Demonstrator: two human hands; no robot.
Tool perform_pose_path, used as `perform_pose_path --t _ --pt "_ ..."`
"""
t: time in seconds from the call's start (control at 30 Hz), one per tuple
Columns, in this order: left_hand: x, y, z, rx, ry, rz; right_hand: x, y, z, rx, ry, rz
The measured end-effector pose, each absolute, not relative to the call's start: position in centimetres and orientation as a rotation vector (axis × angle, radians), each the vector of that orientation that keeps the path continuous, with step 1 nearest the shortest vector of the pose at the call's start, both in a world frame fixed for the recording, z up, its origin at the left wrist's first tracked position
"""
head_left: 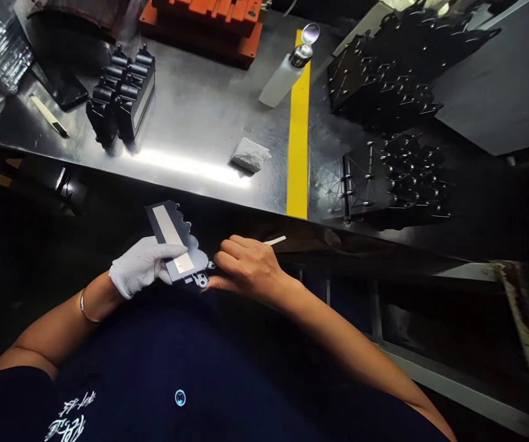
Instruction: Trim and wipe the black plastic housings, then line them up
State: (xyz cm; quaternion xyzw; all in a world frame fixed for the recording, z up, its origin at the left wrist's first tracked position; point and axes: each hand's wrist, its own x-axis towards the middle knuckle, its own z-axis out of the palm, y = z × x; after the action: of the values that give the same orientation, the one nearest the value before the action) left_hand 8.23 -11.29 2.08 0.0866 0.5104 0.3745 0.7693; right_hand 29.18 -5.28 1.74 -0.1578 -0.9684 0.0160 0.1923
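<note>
Steel is used for the table (pixel 191 116) top, along whose edge the hands are held. Dark blue cloth is worn as a shirt (pixel 227 374). One dark part (pixel 183 236) is gripped, just off the table edge, by the left hand (pixel 140 265), which is gloved in white. Its long side is slanted from far left to near right. Its near right end seems to be touched by the bare, curled right hand (pixel 248 264). On the part, a pale strip (pixel 167 227) is seen, with no words made out. White writing (pixel 69 414) on the shirt cannot be read. Some thin pale stick (pixel 275 240) is held in the right hand.
</note>
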Motion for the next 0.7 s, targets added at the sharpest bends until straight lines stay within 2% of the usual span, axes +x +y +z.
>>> perform_pose_path --t 0.17,0.4,0.5,0.6,0.7 --pt "8.2 -11.3 1.7 0.143 1.011 0.765 29.5 -5.5 1.2 -0.436 -2.682 0.068" --pt "7.3 -11.0 1.2 -0.017 0.883 0.61 29.5 -5.8 1.9 -0.329 -2.6 0.351" --pt "7.2 -11.3 1.8 0.27 0.992 0.669 29.1 -5.6 2.0 -0.466 -2.441 0.452" --pt "7.7 -12.0 2.6 0.853 1.349 0.932 28.5 -5.6 1.4 -0.719 -2.221 0.528" --pt "8.2 -12.2 2.8 1.169 1.569 0.941 27.9 -5.9 0.5 -0.858 -2.103 0.701"
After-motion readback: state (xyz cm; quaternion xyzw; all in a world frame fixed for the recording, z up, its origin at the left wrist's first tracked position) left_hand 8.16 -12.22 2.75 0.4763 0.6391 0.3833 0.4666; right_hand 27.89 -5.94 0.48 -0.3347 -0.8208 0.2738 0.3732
